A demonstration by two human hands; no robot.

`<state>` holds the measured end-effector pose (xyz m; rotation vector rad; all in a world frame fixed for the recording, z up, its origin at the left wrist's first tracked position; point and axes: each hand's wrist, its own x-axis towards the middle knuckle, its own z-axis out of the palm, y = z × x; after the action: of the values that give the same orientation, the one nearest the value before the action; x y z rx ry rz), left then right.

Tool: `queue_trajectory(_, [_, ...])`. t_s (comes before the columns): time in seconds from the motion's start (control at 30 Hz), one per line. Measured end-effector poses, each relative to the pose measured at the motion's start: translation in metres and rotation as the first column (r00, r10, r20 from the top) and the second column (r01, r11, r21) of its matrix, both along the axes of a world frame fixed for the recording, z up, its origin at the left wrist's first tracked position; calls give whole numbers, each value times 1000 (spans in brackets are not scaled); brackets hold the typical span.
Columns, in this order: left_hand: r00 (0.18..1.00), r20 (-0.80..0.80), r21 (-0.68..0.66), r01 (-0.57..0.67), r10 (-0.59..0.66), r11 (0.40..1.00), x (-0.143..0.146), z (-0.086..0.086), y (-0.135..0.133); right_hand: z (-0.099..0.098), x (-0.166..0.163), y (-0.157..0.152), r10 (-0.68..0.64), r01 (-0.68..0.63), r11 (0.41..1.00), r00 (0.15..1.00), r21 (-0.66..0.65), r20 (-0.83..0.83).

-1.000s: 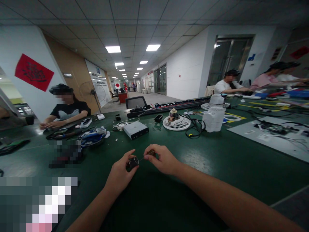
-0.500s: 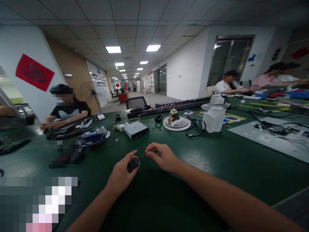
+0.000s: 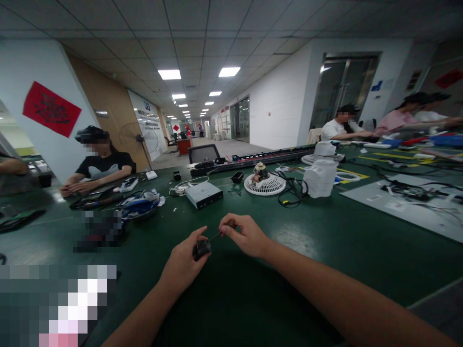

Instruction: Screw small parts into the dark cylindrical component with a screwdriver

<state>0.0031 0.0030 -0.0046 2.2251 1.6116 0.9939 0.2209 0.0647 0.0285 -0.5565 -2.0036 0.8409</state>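
1. Two hands meet just above the green table (image 3: pixel 325 250), right in front of the person. The left hand (image 3: pixel 184 262) is pinched around a small dark cylindrical part (image 3: pixel 201 249).
2. The right hand (image 3: pixel 243 234) is closed on a small screwdriver (image 3: pixel 227 226); its thin shaft slants down-left into the part, so tool and part line up along that diagonal.
3. Both hands are about equally close; the gray box (image 3: pixel 203 193) sits well beyond them.

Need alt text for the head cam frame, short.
A person's left hand holds a small dark part over a green table while the right hand pinches a thin screwdriver aimed at it. Behind lie a grey box, a white fan grille and cables; other people sit at the table.
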Motion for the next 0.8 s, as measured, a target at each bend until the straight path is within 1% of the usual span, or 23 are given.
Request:
queue_trajectory(0.1, [1000, -22, 7, 16, -15, 1000, 1, 0, -1, 1, -1, -2, 19, -19, 1000, 1000, -15, -17])
queue_trajectory(0.23, [999, -44, 20, 1, -1, 1000, 1, 0, 0, 1, 0, -3, -38, 34, 997, 998, 72, 58])
queue_trajectory(0.3, [999, -51, 18, -8, 8, 1000, 0, -1, 1, 2, 2, -4, -84, 76, 986, 995, 151, 51])
queue_trajectory(0.33, [998, -52, 16, -16, 17, 1000, 0, -1, 2, 3, 4, -5, -117, 108, 971, 993, 212, 32])
queue_trajectory(0.4, [997, -54, 18, -45, 46, 999, -1, -1, 2, 5, 6, -5, -190, 184, 924, 982, 334, -14])
queue_trajectory(0.43, [997, -56, 21, -60, 61, 998, -2, -1, 3, 7, 7, -5, -215, 206, 905, 976, 372, -18])
queue_trajectory(0.47, [996, -57, 25, -73, 75, 997, -2, -1, 3, 8, 7, -4, -224, 204, 898, 975, 390, 6])
queue_trajectory(0.5, [995, -58, 29, -85, 86, 996, -3, 0, 3, 8, 7, -3, -224, 183, 899, 973, 397, 59])
queue_trajectory(0.57, [992, -57, 31, -106, 108, 994, -4, 1, 4, 6, 5, -1, -216, 107, 907, 949, 407, 231])
queue_trajectory(0.6, [991, -58, 27, -116, 117, 993, -4, 2, 4, 4, 3, 0, -207, 56, 911, 919, 409, 337])
queue_trajectory(0.67, [989, -58, 10, -135, 135, 991, -4, 4, 4, -1, -1, 3, -193, -29, 922, 831, 387, 522])
queue_trajectory(0.73, [988, -56, -7, -147, 146, 989, -4, 5, 4, -4, -4, 3, -179, -54, 941, 758, 334, 627])
queue_trajectory(0.8, [988, -48, -12, -147, 146, 989, -4, 6, 4, -4, -6, 3, -187, -31, 953, 723, 301, 665])
